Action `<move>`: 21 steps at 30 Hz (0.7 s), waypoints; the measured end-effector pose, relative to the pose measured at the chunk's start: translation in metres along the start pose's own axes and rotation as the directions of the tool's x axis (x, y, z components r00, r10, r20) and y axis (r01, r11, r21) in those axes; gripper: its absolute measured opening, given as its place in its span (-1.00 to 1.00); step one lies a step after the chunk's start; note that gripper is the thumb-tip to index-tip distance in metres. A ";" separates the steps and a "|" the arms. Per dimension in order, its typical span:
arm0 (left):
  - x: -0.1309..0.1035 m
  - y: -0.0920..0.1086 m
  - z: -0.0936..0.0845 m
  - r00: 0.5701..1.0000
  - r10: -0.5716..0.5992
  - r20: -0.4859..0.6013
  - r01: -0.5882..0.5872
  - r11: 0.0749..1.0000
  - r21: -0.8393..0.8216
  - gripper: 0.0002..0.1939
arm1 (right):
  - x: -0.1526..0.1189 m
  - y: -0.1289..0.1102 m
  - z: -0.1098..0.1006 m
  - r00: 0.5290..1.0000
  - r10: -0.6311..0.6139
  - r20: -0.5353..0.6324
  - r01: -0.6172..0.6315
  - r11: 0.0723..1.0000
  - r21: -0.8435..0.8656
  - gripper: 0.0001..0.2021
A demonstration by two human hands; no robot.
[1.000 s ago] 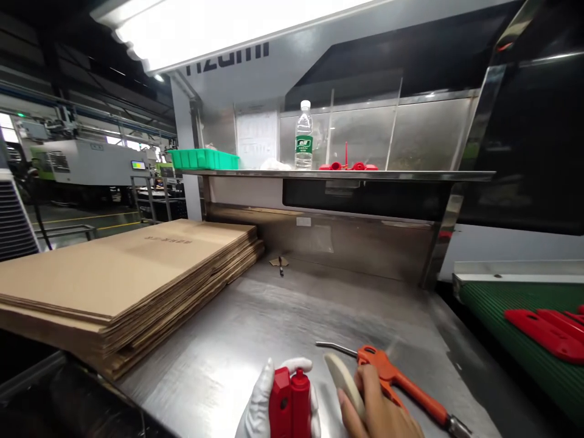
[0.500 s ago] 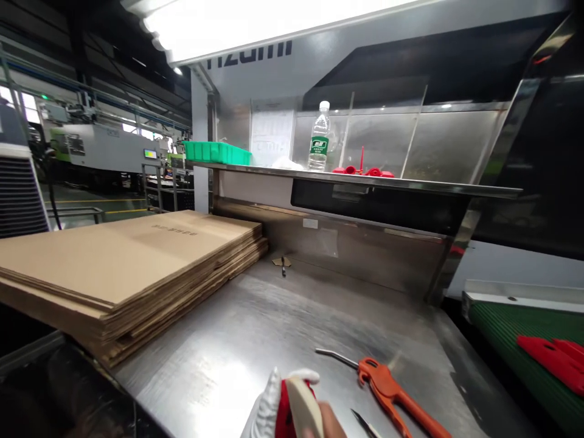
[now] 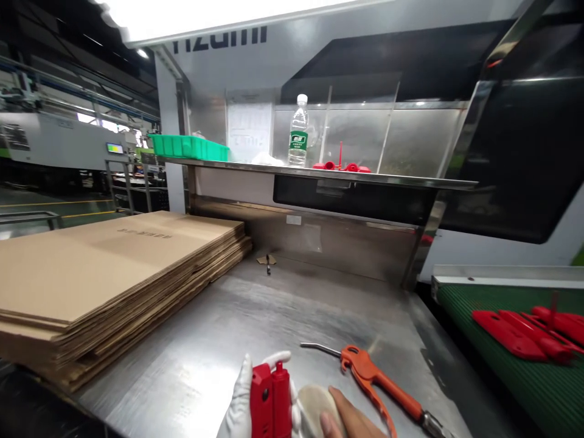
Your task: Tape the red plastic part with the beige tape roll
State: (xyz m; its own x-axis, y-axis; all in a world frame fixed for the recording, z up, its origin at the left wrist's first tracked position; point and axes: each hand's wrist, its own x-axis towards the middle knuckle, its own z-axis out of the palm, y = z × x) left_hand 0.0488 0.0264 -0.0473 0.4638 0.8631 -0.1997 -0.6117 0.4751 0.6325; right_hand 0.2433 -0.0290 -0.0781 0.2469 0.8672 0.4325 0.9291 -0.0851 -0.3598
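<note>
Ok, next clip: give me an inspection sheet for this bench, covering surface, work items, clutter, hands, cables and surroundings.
Surface: steel bench, bare and shiny in the middle.
Work items: red part upright in the gloved left hand; pale pad under the bare right hand, beside the part.
Clutter: orange air gun lying right of the hands; cardboard stack on the left; small scrap by the back wall.
Hands: left grips the part; right holds the pad.
Cables: nothing seen.
Surroundings: shelf with bottle, green bin and red pieces; green belt carrying red mouldings.
</note>
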 end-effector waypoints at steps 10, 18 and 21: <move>0.013 0.008 -0.012 0.998 -0.019 -0.058 0.012 0.993 -0.118 -0.47 | 0.022 0.048 -0.070 0.906 0.199 0.374 -0.096 0.956 -0.277 -0.68; 0.001 0.018 -0.010 0.990 0.040 -0.138 -0.078 0.956 -0.281 -0.68 | 0.007 0.044 -0.075 0.951 0.101 0.291 -0.088 0.994 -0.058 -0.47; -0.001 0.020 -0.014 0.996 0.025 -0.088 -0.052 0.947 -0.318 -0.69 | -0.010 0.037 -0.088 0.975 0.014 0.223 -0.016 1.000 0.007 -0.39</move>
